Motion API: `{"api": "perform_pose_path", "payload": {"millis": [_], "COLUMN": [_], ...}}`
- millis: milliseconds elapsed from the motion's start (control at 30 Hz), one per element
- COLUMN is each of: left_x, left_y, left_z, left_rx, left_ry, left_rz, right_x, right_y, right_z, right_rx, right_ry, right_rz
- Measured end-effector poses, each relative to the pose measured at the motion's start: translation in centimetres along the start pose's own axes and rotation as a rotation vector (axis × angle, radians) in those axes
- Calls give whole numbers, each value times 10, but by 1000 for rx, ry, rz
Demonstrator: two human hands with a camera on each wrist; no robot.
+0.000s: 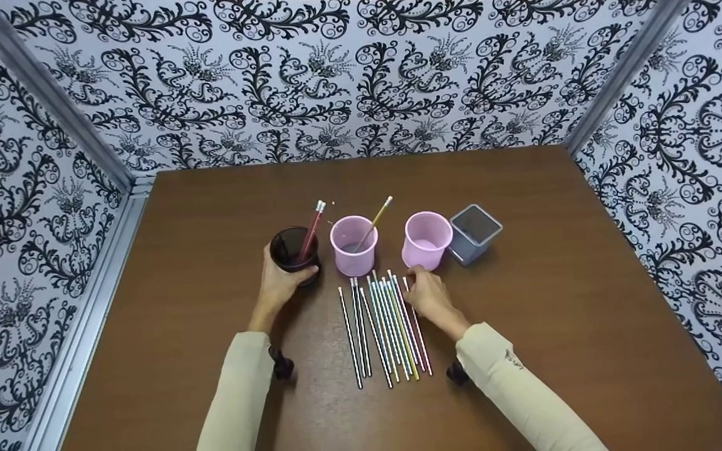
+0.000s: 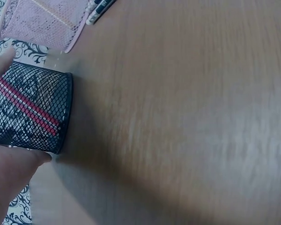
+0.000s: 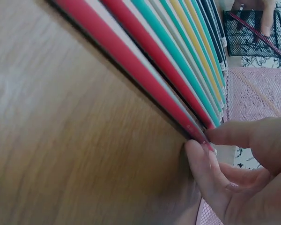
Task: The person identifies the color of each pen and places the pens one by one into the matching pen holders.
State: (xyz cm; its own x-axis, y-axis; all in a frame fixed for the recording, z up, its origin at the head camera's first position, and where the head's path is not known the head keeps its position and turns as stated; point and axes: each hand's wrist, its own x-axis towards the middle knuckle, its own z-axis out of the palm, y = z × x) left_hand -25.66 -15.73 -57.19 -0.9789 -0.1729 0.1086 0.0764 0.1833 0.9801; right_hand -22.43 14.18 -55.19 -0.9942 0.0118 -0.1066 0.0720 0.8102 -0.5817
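Pinching a red striped pencil [image 3: 136, 72] between thumb and fingers with the right grip [image 1: 429, 294]: narrow, closed on the shaft just short of the white-tipped end. Lying at the right edge of the row, slanting from the fingertips back toward the wearer. Raised or flat on the tabletop [image 1: 555, 282]: impossible to tell. Just beside it, close by the same fingertips, another red pencil [image 3: 152, 58], touching them or not unclear; farther left, teal and yellow pencils [image 1: 392, 326], then dark pencils [image 1: 357, 332]. Directly ahead of the right grip, very near, a pink cup [image 1: 412, 254]; just right of that, a grey square holder [image 1: 466, 249]. Over on the left, curled round a black mesh cup [image 2: 47, 93] with the left grip [image 1: 277, 285], thumb along the near side. Inside, leaning, two red pencils [image 1: 313, 232]. Right beside that, beyond the row, a second pink cup [image 1: 355, 263] with a yellow pencil [image 1: 381, 213] slanting up to the right.
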Motion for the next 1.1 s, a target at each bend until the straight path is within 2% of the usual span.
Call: {"api": "perform_pose_path", "payload": {"millis": [200,400,567,767,833,1000,1100], "left_x": [1,0,-1,-2,-2,-1,-1], "left_y": [-2,-2,-3,-2,-2,-4,-4], "left_z": [0,-2,-4,-4,-4,-3,-3], "left_rx": [-43,-19,28,44,45,50,56], "left_ry": [2,-16,-7,-28,-33,-36,-39], "left_rz": [16,23,22,-8,-14,-18,-22], "right_x": [-1,-4,-9,-17,-18,-12,-6], "right_y": [4,1,-14,-39,-47,-63,-72], "right_z": [1,-4,-10,-16,-19,-27,-32], "right_rx": [31,62,84,152,192,284,336], "right_ry": [4,17,39,11,11,12,23], "right_rz": [-57,-103,-201,-286,-329,-518,-594]}}
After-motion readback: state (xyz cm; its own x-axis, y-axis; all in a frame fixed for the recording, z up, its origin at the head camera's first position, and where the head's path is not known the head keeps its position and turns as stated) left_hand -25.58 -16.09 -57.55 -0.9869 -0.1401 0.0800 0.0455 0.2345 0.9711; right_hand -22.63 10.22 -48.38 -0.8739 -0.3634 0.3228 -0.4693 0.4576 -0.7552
